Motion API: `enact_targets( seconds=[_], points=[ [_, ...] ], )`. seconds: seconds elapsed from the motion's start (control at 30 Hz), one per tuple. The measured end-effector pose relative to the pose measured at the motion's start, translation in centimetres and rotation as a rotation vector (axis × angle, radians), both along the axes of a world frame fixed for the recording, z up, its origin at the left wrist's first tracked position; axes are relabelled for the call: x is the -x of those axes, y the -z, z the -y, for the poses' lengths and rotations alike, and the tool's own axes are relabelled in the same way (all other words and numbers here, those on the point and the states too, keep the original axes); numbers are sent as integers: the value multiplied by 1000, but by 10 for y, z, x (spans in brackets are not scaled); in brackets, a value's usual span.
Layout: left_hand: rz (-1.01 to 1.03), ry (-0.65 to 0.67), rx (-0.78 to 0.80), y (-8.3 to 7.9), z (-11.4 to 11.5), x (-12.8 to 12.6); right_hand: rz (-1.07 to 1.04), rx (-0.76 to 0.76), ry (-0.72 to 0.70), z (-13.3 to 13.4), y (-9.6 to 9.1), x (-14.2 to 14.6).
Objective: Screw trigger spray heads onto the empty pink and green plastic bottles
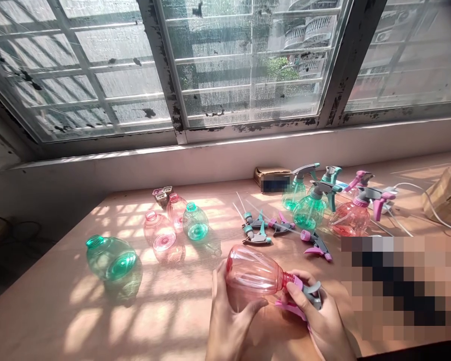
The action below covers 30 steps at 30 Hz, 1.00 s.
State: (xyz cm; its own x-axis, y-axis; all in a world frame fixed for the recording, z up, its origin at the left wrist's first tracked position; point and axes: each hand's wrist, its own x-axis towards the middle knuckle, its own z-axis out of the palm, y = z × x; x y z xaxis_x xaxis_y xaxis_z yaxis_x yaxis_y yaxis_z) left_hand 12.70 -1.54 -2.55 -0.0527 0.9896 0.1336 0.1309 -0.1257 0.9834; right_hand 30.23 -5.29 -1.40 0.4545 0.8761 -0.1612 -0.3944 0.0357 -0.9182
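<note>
A clear pinkish-red spray bottle lies on its side above the table's near part, base to the left and neck to the right. Around its base and underside curls my left hand, thumb below and fingers partly hidden behind it. My right hand grips a grey and pink trigger sprayer head at the bottle's neck, its pink collar against the neck. How far the collar is screwed on cannot be seen. Just beyond lie several loose sprayer heads with thin tubes, one with a pink collar nearest my right hand.
Open-necked bottles stand to the left: a green one, a smaller green one and two pink ones. Several bottles with sprayer heads stand at the back right, near a cardboard box, a white cable and a brown carton.
</note>
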Motion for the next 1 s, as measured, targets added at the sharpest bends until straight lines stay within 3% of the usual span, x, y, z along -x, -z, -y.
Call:
enact_targets(
  seconds=[0.23, 0.43, 0.67, 0.9, 1.0],
  points=[
    [162, -76, 122, -5, -1, 0, 16, -22, -157, 3, -3, 8],
    [211, -12, 87, -10, -3, 1, 41, 75, -168, 1, 1, -1],
    [143, 52, 44, -7, 1, -2, -8, 72, -122, 1, 3, -2],
    [263, -94, 112, -17, 4, -2, -4, 33, -156, 3, -7, 5],
    [275, -70, 133, -22, 0, -2, 21, 34, -183, 1, -7, 4]
  ],
)
